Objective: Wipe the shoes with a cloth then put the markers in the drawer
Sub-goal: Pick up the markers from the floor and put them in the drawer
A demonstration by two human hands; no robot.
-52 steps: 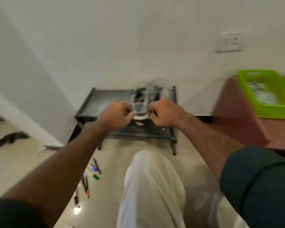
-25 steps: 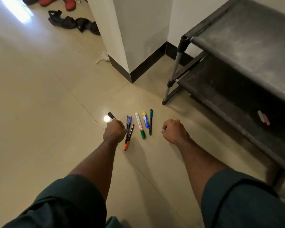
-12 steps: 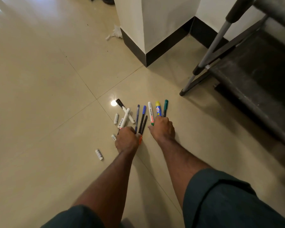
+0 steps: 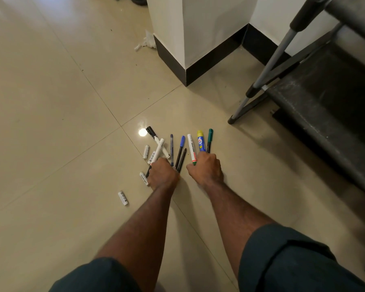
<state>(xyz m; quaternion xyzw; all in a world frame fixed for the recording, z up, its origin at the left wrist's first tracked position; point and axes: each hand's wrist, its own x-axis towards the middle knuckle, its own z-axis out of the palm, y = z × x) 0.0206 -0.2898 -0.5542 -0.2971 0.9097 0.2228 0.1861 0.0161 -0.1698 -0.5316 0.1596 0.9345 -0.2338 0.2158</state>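
Several markers and pens lie fanned out on the beige floor tiles. My left hand [image 4: 163, 173] is closed over the near ends of the white markers [image 4: 159, 150], the blue pen [image 4: 171, 147] and the black pens [image 4: 180, 157]. My right hand [image 4: 205, 168] is closed over the near ends of the white board marker [image 4: 191, 147], the yellow-and-blue marker [image 4: 201, 141] and the green marker [image 4: 209, 139]. All the far ends still rest on the floor. The shoes, cloth and drawer are out of view.
Short white tubes lie loose on the floor, one [image 4: 123, 198] to the left of my left hand, one [image 4: 145, 151] by the white markers. The dark shoe rack [image 4: 316, 102] stands at the right. A white pillar with black skirting [image 4: 198, 66] rises behind, crumpled tissue [image 4: 145, 41] beside it.
My gaze dropped from the shoes on the rack to the floor. Both hands reached the markers and closed over their near ends. In the last half second the hands barely moved.
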